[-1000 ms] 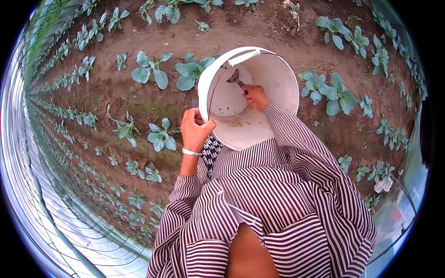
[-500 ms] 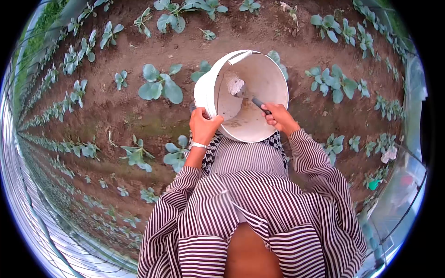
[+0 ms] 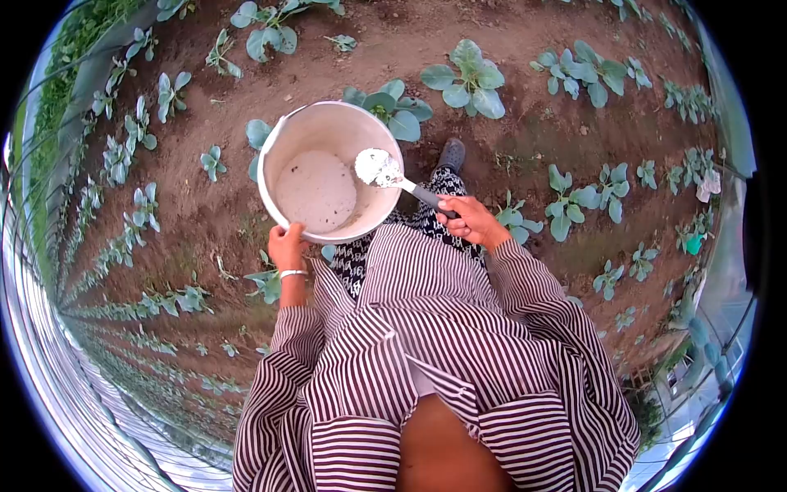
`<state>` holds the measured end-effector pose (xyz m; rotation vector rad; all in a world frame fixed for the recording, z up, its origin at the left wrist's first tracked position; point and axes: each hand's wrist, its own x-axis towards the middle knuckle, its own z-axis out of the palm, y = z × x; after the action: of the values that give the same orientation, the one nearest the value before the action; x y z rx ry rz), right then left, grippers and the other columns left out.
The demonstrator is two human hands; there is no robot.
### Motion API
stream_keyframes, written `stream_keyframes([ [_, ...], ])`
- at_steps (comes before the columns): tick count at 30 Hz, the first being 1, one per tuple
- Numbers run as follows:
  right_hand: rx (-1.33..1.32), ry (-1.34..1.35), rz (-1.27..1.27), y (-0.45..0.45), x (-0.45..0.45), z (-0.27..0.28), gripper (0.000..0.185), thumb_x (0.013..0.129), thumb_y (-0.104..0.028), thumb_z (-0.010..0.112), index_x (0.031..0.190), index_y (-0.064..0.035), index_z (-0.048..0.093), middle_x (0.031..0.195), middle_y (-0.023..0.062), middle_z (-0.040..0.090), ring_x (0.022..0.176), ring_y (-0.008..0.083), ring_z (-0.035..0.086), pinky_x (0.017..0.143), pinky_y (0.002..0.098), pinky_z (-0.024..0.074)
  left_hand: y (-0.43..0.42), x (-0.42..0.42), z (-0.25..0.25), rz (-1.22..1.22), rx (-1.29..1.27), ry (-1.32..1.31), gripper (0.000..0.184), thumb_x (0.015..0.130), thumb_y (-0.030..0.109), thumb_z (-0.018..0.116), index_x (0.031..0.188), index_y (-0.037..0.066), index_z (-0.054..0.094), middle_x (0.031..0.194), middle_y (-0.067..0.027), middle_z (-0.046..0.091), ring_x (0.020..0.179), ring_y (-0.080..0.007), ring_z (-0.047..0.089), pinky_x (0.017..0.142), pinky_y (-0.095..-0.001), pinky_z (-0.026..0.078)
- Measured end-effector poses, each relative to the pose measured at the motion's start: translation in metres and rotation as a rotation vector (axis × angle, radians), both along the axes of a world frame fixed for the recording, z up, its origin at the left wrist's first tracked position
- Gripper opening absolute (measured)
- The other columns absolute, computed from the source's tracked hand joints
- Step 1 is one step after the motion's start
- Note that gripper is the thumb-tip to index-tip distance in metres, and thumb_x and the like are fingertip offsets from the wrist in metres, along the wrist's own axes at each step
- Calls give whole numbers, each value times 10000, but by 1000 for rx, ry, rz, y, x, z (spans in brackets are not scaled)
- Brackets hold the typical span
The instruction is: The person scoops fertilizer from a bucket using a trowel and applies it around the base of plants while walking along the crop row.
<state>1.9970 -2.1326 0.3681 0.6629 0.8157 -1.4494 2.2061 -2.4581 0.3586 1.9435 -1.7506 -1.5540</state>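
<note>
A white bucket (image 3: 270, 176) is tilted in front of me, its open mouth facing up toward me. Some pale material (image 3: 316, 190) with dark specks covers its bottom. My left hand (image 3: 287, 248) grips the bucket's near left rim, its fingers partly hidden. In my right hand (image 3: 469, 220) is the dark handle of a spoon (image 3: 425, 195). The spoon's bowl carries a heap of white granules (image 3: 375, 166) and is over the right part of the bucket's mouth.
Leafy green plants grow in rows in brown soil; one (image 3: 469, 79) stands beyond the bucket to the right, another (image 3: 392, 108) just behind its rim. A shoe (image 3: 452, 154) rests on the soil. Plastic sheeting (image 3: 721, 271) curves along the right side.
The bucket and my left hand have moved left. My right hand has lifted the spoon from inside the bucket to its right rim, with white granules on it. A shoe has come into view.
</note>
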Motion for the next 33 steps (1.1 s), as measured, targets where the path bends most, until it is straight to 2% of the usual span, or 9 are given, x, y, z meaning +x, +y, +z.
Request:
stream_keyframes([
  [3, 50, 24, -100, 16, -4, -7, 480, 902, -97, 515, 1332, 10, 331, 748, 39, 508, 457, 17, 340, 354, 152, 273, -9, 24, 3, 92, 68, 29, 271, 728, 146, 621, 899, -40, 523, 755, -90, 567, 597, -172, 572, 513, -295, 517],
  [8, 187, 177, -199, 31, -34, -39, 256, 888, -138, 552, 1092, -8, 467, 756, 35, 516, 466, 12, 363, 360, 156, 271, -3, 61, 11, 235, 117, 103, 205, 725, 124, 610, 844, -13, 514, 723, -71, 542, 575, -161, 540, 507, -298, 514],
  [12, 261, 257, -266, 26, -72, -103, 171, 860, -129, 596, 950, -10, 512, 751, 73, 526, 469, 31, 377, 364, 161, 262, 6, 95, 13, 350, 152, 161, 170, 733, 109, 599, 836, 11, 507, 715, -54, 529, 578, -150, 527, 485, -277, 464],
  [15, 335, 286, -218, 6, -109, -149, 201, 842, -143, 602, 953, -8, 502, 732, 78, 522, 469, 50, 384, 362, 183, 261, 18, 97, 28, 456, 143, 172, 121, 750, 113, 582, 820, 36, 521, 689, -33, 532, 551, -142, 511, 484, -281, 445],
  [19, 697, 393, -57, 1, -138, -250, 170, 812, -109, 589, 913, 12, 528, 686, 92, 526, 477, 87, 438, 350, 200, 271, 21, 112, 34, 512, 178, 114, 100, 761, 137, 581, 798, 59, 530, 688, -26, 545, 557, -145, 509, 486, -286, 430],
  [21, 859, 458, -35, 3, -133, -241, 191, 808, -123, 588, 920, 26, 548, 652, 86, 540, 453, 115, 447, 339, 244, 298, 20, 123, 32, 542, 180, 120, 98, 759, 149, 581, 792, 67, 539, 698, -30, 548, 574, -154, 518, 484, -288, 420],
  [28, 707, 370, -191, 27, -102, -106, 221, 816, -94, 595, 980, 12, 490, 747, 116, 536, 473, 75, 381, 365, 207, 267, -4, 133, 2, 749, 208, 138, 139, 733, 145, 620, 786, 50, 533, 693, -18, 488, 557, -136, 450, 460, -259, 327],
  [31, 701, 359, -254, 30, -86, -79, 215, 815, -85, 600, 963, -3, 468, 770, 116, 528, 479, 67, 359, 373, 200, 261, -24, 158, -28, 754, 319, 237, 148, 731, 158, 629, 774, 54, 534, 680, -9, 464, 586, -129, 455, 483, -267, 335],
  [33, 709, 348, -314, 31, -76, -62, 217, 809, -80, 604, 952, -12, 455, 770, 113, 523, 479, 64, 355, 375, 198, 258, -38, 166, -33, 736, 328, 271, 213, 724, 172, 636, 824, 17, 528, 737, -57, 520, 629, -180, 519, 531, -303, 433],
])
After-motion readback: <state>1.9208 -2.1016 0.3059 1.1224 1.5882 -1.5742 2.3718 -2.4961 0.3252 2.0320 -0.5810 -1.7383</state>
